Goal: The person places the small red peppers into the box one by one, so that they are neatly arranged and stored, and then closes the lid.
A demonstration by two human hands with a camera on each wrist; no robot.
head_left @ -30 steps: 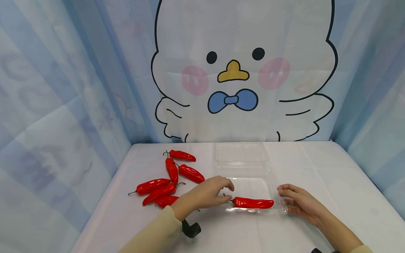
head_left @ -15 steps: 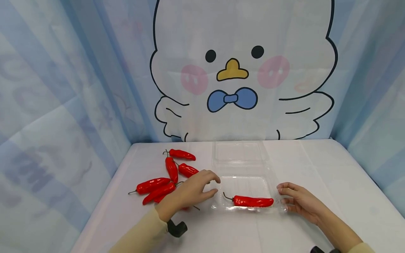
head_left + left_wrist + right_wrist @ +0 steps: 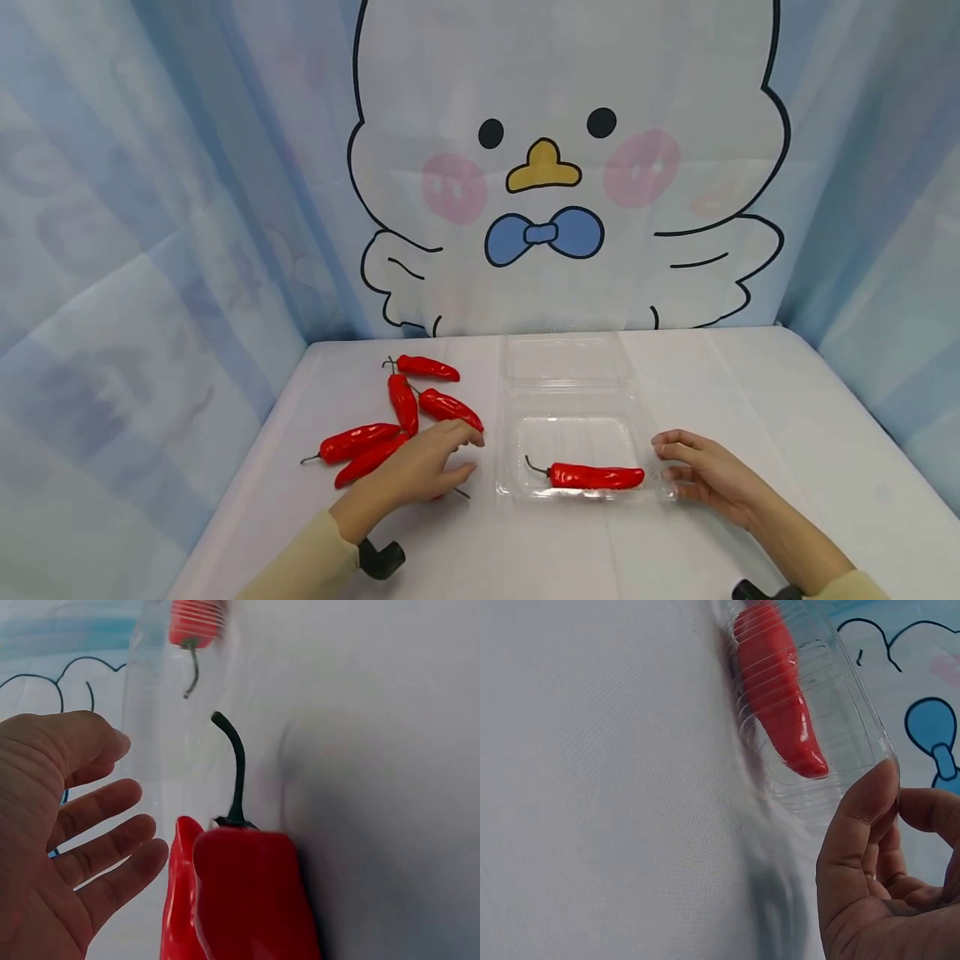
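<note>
My left hand [image 3: 420, 468] is over the red chili peppers on the left, fingers relaxed and holding nothing. One pepper [image 3: 251, 900] lies close below it in the left wrist view, dark stem up; the hand hides most of this pepper in the head view. My right hand [image 3: 708, 473] pinches the rim of a clear plastic clamshell box [image 3: 855, 701] at its right side, between thumb and fingers. Inside the box's front half, a single red chili pepper [image 3: 596, 477] lies lengthwise, its stem pointing left. The clear lid [image 3: 566, 360] is folded back behind.
Several more red chili peppers lie loosely on the white table [image 3: 810, 417], left of the box, among them one chili pepper [image 3: 427, 367] at the back and another chili pepper [image 3: 360, 442] at the left. A cartoon-printed curtain [image 3: 555, 292] stands behind the table's far edge.
My left hand has moved left, from the pepper in the box to over the loose peppers. The right hand stays at the box's rim.
</note>
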